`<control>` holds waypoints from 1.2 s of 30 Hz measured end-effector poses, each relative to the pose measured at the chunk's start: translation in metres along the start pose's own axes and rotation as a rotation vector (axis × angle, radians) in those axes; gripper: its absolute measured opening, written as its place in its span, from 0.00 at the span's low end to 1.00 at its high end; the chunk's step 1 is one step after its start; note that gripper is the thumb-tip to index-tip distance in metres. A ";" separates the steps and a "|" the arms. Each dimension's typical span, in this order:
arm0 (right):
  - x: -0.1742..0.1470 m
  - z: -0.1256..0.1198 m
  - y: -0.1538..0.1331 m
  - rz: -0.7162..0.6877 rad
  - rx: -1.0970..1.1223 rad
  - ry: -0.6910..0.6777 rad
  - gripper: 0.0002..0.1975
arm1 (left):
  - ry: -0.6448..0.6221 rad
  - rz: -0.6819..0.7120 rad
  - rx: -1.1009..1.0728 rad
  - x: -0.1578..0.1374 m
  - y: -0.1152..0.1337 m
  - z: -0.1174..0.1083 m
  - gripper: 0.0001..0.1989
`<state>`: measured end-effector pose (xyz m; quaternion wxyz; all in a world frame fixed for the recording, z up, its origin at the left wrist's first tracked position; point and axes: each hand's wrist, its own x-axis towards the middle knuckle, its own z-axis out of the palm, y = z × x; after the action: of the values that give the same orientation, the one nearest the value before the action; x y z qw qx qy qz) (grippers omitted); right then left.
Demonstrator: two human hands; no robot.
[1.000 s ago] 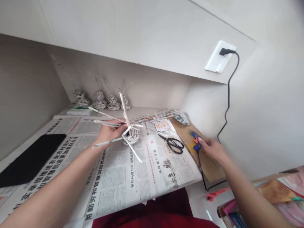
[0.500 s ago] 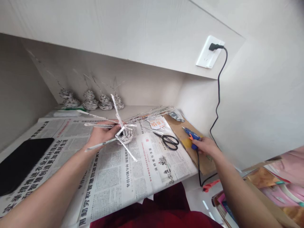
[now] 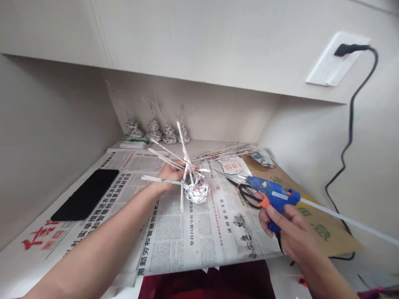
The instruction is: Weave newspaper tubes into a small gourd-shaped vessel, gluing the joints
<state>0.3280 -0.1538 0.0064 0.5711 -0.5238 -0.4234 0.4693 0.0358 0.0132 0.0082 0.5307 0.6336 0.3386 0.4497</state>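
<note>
My left hand is closed round a woven newspaper ball, with several rolled paper sticks spreading out from its top. The fingertips are partly hidden behind the sticks. To the right, my right hand grips a blue glue gun with an orange trigger, its nozzle pointing left toward the ball but apart from it. A white glue stick juts from the gun's back. Black-handled scissors lie on the newspaper, partly covered by the gun and hand.
Several woven paper gourds stand at the back left. Loose paper rolls lie behind the scissors. A black phone-like slab rests on the left. Brown cardboard lies at right. The black cord runs from a wall socket.
My right hand has lifted the glue gun off the cardboard and brought it left, over the scissors. The ball has turned in my left hand, and the view has shifted left.
</note>
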 end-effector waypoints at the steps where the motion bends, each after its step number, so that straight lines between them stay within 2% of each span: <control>1: -0.004 0.007 0.000 -0.010 -0.055 -0.043 0.13 | -0.011 -0.003 -0.008 0.000 -0.001 0.000 0.13; 5: -0.017 0.032 -0.006 -0.023 -0.312 -0.079 0.17 | -0.038 -0.021 -0.035 -0.002 0.000 0.002 0.13; 9: -0.024 0.051 -0.011 -0.126 -0.481 -0.176 0.16 | -0.052 -0.038 -0.062 -0.005 0.005 0.006 0.14; 13: -0.023 0.054 -0.010 -0.328 -0.697 -0.167 0.11 | -0.063 -0.052 -0.069 -0.005 0.005 0.009 0.15; 16: -0.020 0.053 -0.010 -0.385 -0.802 -0.151 0.10 | -0.046 -0.077 -0.085 -0.005 0.005 0.010 0.15; 21: -0.018 0.055 -0.011 -0.426 -0.868 -0.123 0.12 | -0.045 -0.119 -0.094 -0.007 0.009 0.012 0.16; 30: -0.018 0.061 -0.013 -0.463 -0.898 -0.099 0.12 | -0.082 -0.096 -0.079 -0.007 0.008 0.011 0.14; 36: -0.017 0.064 -0.017 -0.443 -0.909 -0.144 0.12 | -0.077 -0.081 -0.054 -0.007 0.008 0.011 0.13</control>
<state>0.2633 -0.1580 0.0294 0.3409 -0.5833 -0.7239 0.1400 0.0429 0.0009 0.0136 0.5781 0.6215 0.3311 0.4122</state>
